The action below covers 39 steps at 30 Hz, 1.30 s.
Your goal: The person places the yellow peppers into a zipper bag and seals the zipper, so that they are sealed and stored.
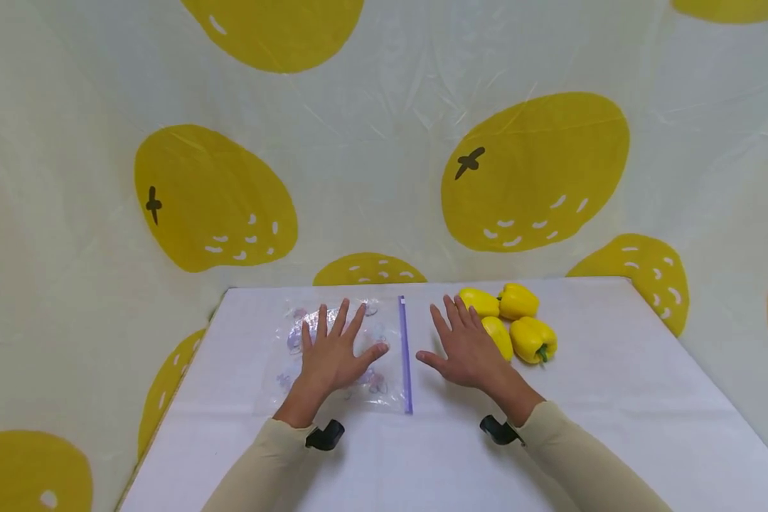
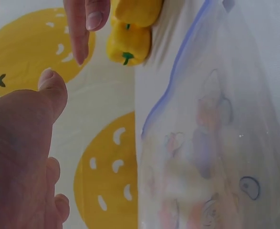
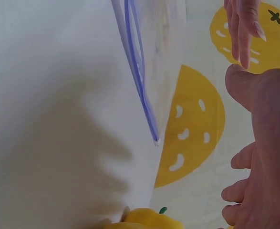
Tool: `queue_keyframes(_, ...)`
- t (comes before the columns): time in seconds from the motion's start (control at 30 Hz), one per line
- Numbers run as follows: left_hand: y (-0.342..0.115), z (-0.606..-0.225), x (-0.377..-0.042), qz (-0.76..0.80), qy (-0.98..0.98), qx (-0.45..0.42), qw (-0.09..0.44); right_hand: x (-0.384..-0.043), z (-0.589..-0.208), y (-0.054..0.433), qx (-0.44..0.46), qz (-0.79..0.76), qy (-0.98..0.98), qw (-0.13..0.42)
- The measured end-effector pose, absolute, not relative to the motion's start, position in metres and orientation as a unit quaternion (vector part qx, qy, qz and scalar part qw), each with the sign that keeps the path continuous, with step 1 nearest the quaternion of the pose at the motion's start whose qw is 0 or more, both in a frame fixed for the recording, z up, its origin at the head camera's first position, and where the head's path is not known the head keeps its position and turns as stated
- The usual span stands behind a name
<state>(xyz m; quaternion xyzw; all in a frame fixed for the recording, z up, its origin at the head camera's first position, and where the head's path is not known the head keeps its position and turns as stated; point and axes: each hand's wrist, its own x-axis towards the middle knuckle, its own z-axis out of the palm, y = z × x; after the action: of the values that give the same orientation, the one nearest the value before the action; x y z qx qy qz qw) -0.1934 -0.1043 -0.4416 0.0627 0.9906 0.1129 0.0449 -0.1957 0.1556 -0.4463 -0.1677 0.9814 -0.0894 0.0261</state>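
Note:
My left hand (image 1: pixel 335 355) is held above a clear zip bag (image 1: pixel 384 320), palm down with fingers spread. The bag lies flat, printed with faint pink and purple figures, its purple zip edge facing right. To the right of that edge, my right hand (image 1: pixel 470 348) hovers with straight, spread fingers, holding nothing. Its fingers overlap the nearest of several yellow bell peppers (image 1: pixel 533 340) in the head view. In the left wrist view, two peppers (image 2: pixel 129 44) show beyond the bag (image 2: pixel 216 143). The right wrist view catches part of one pepper (image 3: pixel 149 219) at the bottom.
A white-covered table (image 1: pixel 614 427) carries everything, its far edge against a pale curtain (image 1: pixel 371 178) with large yellow fruit prints. The peppers sit grouped near that far edge, right of the bag. Black wrist cameras (image 1: pixel 325 435) are strapped at both sleeve cuffs.

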Motion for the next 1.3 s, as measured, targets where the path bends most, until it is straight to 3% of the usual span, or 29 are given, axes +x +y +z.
queue_keyframes(1.3,-0.086,-0.472,-0.194,0.108,0.989,0.075,0.072,-0.193,-0.474,0.148,-0.183,-0.076,0.98,0.035)
